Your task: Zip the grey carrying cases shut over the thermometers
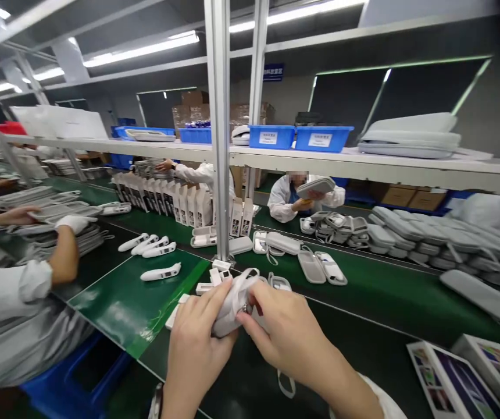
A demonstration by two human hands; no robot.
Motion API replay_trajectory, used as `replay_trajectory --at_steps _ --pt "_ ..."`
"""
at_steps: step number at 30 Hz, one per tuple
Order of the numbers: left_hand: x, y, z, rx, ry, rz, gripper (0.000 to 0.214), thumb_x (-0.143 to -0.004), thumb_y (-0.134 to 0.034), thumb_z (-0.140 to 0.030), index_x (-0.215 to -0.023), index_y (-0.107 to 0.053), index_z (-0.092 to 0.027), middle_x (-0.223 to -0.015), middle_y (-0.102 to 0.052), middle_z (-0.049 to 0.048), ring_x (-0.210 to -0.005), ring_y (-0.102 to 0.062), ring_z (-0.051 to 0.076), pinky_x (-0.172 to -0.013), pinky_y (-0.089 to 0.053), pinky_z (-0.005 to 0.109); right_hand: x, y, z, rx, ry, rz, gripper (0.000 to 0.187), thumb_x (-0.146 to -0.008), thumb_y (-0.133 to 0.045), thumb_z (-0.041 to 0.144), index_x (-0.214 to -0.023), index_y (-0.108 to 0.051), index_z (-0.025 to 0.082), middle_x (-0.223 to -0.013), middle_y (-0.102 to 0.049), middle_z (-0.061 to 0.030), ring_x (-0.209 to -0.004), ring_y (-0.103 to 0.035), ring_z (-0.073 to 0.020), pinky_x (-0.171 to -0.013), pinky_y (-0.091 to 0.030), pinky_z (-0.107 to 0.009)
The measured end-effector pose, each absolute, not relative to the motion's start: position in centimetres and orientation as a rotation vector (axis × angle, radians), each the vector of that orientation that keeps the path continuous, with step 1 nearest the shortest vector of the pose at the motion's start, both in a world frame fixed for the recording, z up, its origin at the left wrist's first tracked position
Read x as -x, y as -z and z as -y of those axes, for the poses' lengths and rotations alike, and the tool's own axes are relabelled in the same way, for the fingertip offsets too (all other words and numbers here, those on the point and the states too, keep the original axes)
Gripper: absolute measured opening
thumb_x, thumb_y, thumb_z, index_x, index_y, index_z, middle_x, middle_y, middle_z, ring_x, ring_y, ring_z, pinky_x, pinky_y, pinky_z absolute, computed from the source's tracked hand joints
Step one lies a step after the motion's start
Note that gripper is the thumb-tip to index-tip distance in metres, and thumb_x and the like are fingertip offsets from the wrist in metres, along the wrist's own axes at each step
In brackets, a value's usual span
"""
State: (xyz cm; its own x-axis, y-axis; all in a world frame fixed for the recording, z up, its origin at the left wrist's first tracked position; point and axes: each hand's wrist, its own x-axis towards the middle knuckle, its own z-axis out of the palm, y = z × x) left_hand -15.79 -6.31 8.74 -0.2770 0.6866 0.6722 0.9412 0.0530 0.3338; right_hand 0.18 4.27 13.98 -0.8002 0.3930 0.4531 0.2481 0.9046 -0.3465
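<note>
Both my hands grip one grey zip case (pixel 232 299) over the near edge of the green belt (pixel 376 291). My left hand (pixel 195 343) wraps its lower left side. My right hand (pixel 280 331) pinches its right edge near the zip. A thin loop strap (pixel 285 384) hangs below my right wrist. An open grey case (pixel 322 267) with a white device in it lies on the belt beyond. White handheld devices (pixel 160 272) lie to the left on the belt.
A metal post (pixel 220 145) rises just behind my hands. Stacks of grey cases (pixel 442 238) fill the right side, printed boxes (pixel 450 381) the near right. A co-worker's arm (pixel 62 256) reaches in at left; another person (pixel 296 198) sits across. Blue bins (pixel 300 138) line the shelf.
</note>
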Motion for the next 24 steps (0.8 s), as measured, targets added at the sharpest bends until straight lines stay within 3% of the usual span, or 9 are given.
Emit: replay_trajectory --at_steps 4,7,13,17,20,22,24 --pt "15.1 -8.3 5.8 1.662 0.91 1.959 0.054 -0.083 -0.068 -0.022 -0.136 -0.056 -0.022 -0.122 -0.071 0.0097 -0.093 -0.061 0.03 -0.079 -0.042 0.041 -1.3 -14.1 -5.2 0.49 -0.102 2.683 0.015 -0.104 -0.045 0.03 -0.095 -0.05 0.019 -0.081 -0.065 -0.0027 -0.067 -0.059 -0.0193 -0.059 -0.034 -0.03" --pt "14.2 -8.0 5.0 1.697 0.779 1.982 0.057 -0.083 -0.066 -0.022 -0.139 -0.055 -0.026 -0.116 -0.073 0.0069 -0.086 -0.06 0.03 -0.074 -0.038 0.04 -2.4 -13.2 -5.8 0.532 0.092 2.766 0.021 -0.106 -0.035 0.025 -0.098 -0.052 0.016 -0.081 -0.065 -0.0044 -0.066 -0.06 -0.0199 -0.059 -0.034 -0.031" --pt "11.4 -7.7 2.3 1.831 0.577 1.988 0.059 -0.086 -0.056 -0.018 -0.144 -0.052 -0.025 -0.108 -0.075 0.007 -0.087 -0.063 0.03 -0.073 -0.033 0.041 -4.0 -11.5 -5.3 0.712 0.273 2.827 0.013 -0.093 -0.044 0.012 -0.094 -0.058 0.012 -0.083 -0.065 -0.0078 -0.068 -0.062 -0.0232 -0.068 -0.042 -0.036" --pt "10.2 -7.9 1.1 1.968 0.462 1.923 0.048 -0.087 -0.052 -0.016 -0.134 -0.062 -0.022 -0.092 -0.075 0.0068 -0.084 -0.064 0.03 -0.073 -0.032 0.042 -4.6 -11.0 -4.4 0.897 0.074 2.838 0.013 -0.088 -0.049 0.015 -0.094 -0.061 0.012 -0.075 -0.066 -0.0082 -0.062 -0.061 -0.0228 -0.062 -0.042 -0.034" --pt "10.6 -8.2 0.6 1.997 0.577 1.975 0.054 -0.087 -0.056 -0.02 -0.141 -0.057 -0.023 -0.092 -0.075 0.007 -0.085 -0.066 0.03 -0.075 -0.035 0.042 -5.3 -10.8 -4.3 0.917 -0.264 2.669 0.016 -0.096 -0.046 0.021 -0.094 -0.06 0.015 -0.075 -0.067 -0.006 -0.065 -0.061 -0.0199 -0.062 -0.043 -0.03" --pt "11.5 -8.1 0.4 1.953 0.855 2.08 0.061 -0.084 -0.066 -0.033 -0.144 -0.054 -0.026 -0.095 -0.076 0.0068 -0.088 -0.068 0.031 -0.08 -0.039 0.042 -6.1 -10.2 -4.5 0.832 -0.516 2.442 0.017 -0.1 -0.045 0.026 -0.099 -0.059 0.018 -0.079 -0.066 -0.0028 -0.069 -0.061 -0.0171 -0.067 -0.045 -0.027" --pt "12.3 -7.7 0.2 1.865 1.38 2.182 0.068 -0.076 -0.077 -0.044 -0.139 -0.058 -0.025 -0.102 -0.076 0.0071 -0.093 -0.068 0.031 -0.085 -0.044 0.042 -7.1 -9.0 -4.6 0.803 -0.663 2.193 0.019 -0.098 -0.051 0.031 -0.113 -0.058 0.019 -0.09 -0.065 -0.0037 -0.076 -0.061 -0.0169 -0.074 -0.048 -0.028"
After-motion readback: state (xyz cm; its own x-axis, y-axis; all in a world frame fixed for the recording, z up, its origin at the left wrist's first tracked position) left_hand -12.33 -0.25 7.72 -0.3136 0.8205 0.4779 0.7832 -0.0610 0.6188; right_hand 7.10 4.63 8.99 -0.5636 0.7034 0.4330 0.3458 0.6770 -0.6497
